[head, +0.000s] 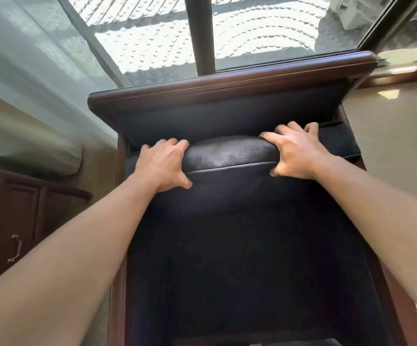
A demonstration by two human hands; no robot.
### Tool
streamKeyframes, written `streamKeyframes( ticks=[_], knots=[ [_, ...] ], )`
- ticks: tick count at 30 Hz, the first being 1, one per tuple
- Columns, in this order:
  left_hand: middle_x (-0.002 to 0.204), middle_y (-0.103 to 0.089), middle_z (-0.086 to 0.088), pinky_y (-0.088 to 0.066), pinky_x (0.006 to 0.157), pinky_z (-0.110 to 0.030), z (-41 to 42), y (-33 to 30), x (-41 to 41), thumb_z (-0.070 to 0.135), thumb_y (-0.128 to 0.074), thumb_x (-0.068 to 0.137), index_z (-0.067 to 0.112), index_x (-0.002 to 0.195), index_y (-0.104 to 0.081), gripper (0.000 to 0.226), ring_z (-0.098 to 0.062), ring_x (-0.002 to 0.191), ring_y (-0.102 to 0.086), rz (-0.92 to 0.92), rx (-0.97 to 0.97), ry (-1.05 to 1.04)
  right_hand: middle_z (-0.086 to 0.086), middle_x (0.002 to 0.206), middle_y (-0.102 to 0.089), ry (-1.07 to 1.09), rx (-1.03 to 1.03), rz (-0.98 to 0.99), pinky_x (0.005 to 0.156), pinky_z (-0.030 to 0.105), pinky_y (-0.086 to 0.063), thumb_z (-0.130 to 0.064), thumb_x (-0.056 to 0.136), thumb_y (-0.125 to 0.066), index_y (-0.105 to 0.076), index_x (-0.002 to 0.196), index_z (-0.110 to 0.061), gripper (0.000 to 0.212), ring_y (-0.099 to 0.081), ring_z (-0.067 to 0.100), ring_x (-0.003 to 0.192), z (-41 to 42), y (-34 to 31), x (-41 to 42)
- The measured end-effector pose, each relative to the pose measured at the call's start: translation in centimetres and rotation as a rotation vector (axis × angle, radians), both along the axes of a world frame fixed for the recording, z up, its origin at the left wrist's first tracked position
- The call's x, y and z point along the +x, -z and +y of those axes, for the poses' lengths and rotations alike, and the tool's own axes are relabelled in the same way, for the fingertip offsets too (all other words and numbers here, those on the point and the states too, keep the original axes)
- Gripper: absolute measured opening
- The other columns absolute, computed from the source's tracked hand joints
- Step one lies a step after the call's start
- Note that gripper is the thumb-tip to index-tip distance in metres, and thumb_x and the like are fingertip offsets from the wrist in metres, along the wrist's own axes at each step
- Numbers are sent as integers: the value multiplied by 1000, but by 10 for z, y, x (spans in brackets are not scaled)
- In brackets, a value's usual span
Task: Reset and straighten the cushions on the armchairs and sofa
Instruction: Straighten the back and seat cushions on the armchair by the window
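Note:
A dark navy seat cushion (230, 153) lies on an armchair with a dark wood frame (227, 81) and a padded navy backrest (202, 118). The cushion's rear edge bulges upward just below the backrest. My left hand (162, 166) grips that edge at its left end, fingers curled over the top and thumb pressed on the front face. My right hand (295, 151) grips the right end the same way, fingers hooked behind the edge. Both forearms reach in from the bottom corners. The cushion's front part is in deep shadow.
A large window with a dark vertical post (200, 33) stands right behind the chair. A grey-green curtain (27, 71) hangs at the left. A brown wooden cabinet (15, 221) with a metal handle sits low on the left. A beige wall (390, 146) borders the chair's right side.

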State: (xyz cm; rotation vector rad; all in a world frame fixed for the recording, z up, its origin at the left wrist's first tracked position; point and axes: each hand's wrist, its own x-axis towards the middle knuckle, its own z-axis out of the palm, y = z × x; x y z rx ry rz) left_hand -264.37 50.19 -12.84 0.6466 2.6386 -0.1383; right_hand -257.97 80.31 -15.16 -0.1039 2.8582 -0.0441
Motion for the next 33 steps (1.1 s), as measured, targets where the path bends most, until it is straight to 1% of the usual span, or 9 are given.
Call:
streamKeyframes(
  ticks=[5, 11, 17, 21, 23, 26, 28, 30, 33],
  knots=[
    [121, -56, -2, -44, 92, -48, 6, 25, -2, 55, -84, 59, 23, 131, -52, 84, -28, 117, -53, 63, 0, -20, 4, 138, -43, 27, 10, -2, 100, 51, -25, -51, 72, -75, -32, 150, -32, 91, -33, 28, 126, -3, 27, -1],
    [139, -44, -8, -25, 117, -58, 4, 39, -6, 58, -81, 63, 22, 152, -30, 109, -35, 132, -40, 44, -26, -14, 5, 140, -38, 33, 7, -44, 103, 52, -25, -55, 68, -76, -23, 153, -32, 103, -30, 31, 128, 0, 33, -13],
    [144, -41, -12, -22, 118, -62, 3, 48, -1, 57, -83, 65, 20, 155, -26, 113, -38, 136, -36, 93, -34, 4, 5, 147, -33, 53, 48, -38, 106, 55, -25, -55, 69, -77, -19, 154, -33, 105, -27, 32, 133, -7, 33, -7],
    [162, -28, -14, -20, 120, -59, -5, 52, 27, 47, -81, 79, 19, 162, -16, 109, -33, 151, -23, 289, -16, 97, 7, 161, -8, 98, 104, 153, 106, 54, -25, -48, 74, -79, -18, 157, -31, 105, -13, 32, 144, -18, 33, 37],
    [167, -20, -15, -22, 119, -58, -10, 51, 43, 43, -75, 87, 20, 163, -14, 100, -32, 153, -21, 365, -27, 160, 10, 163, -9, 103, 111, 233, 103, 53, -27, -39, 76, -79, -24, 156, -28, 98, -15, 32, 143, -21, 36, 69],
    [169, -14, -14, -26, 119, -53, -11, 40, 75, 34, -69, 92, 21, 163, -8, 94, -31, 154, -20, 340, -27, 183, 13, 161, -17, 151, 91, 231, 101, 54, -30, -31, 79, -76, -32, 153, -23, 87, -21, 35, 141, -25, 29, 122],
    [169, -15, -13, -29, 117, -50, -6, 27, 101, 35, -67, 92, 22, 162, -12, 90, -29, 154, -22, 284, -1, 190, 12, 158, -21, 212, 69, 214, 101, 53, -31, -30, 81, -73, -37, 151, -22, 79, -23, 35, 140, -30, 18, 156],
    [163, -29, -11, -39, 107, -46, 0, 11, 131, 39, -65, 92, 22, 157, -28, 76, -29, 146, -35, 217, 11, 209, 9, 156, -28, 282, 12, 154, 103, 52, -30, -33, 86, -70, -42, 148, -22, 69, -26, 32, 139, -38, 6, 190],
    [136, -53, -3, -47, 87, -41, 3, -10, 179, 41, -61, 94, 21, 141, -48, 53, -27, 124, -54, 40, 46, 221, 4, 148, -42, 346, -101, 14, 107, 49, -33, -35, 92, -64, -46, 146, -22, 58, -37, 27, 135, -53, -12, 242]
  ],
)
